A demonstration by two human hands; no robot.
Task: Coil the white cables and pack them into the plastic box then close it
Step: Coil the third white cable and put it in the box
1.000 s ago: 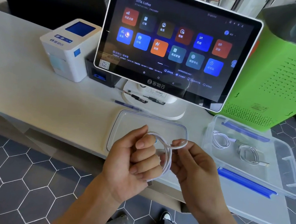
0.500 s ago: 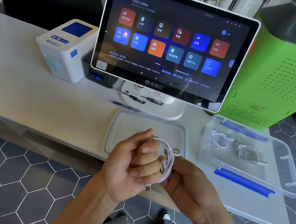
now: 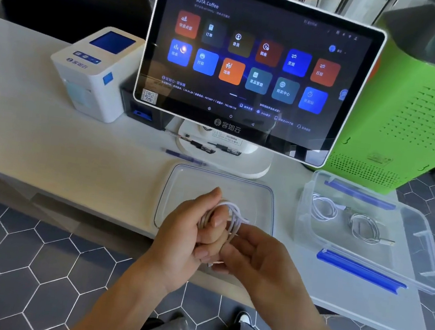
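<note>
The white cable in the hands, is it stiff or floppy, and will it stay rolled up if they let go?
Probably floppy: the white cable bends into small loops around the left hand. It looks thin, so likely light. It might spring looser once released, since both hands, the right hand too, grip it, though the coiled cables in the plastic box keep their loops.

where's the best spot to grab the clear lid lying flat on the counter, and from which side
Probably by the lid's near long edge, coming from the person's side. It lies flat on the counter, so only the rim offers a hold; the near edge sits close to the counter's front, below the hands, while the screen stand crowds its far edge.
</note>
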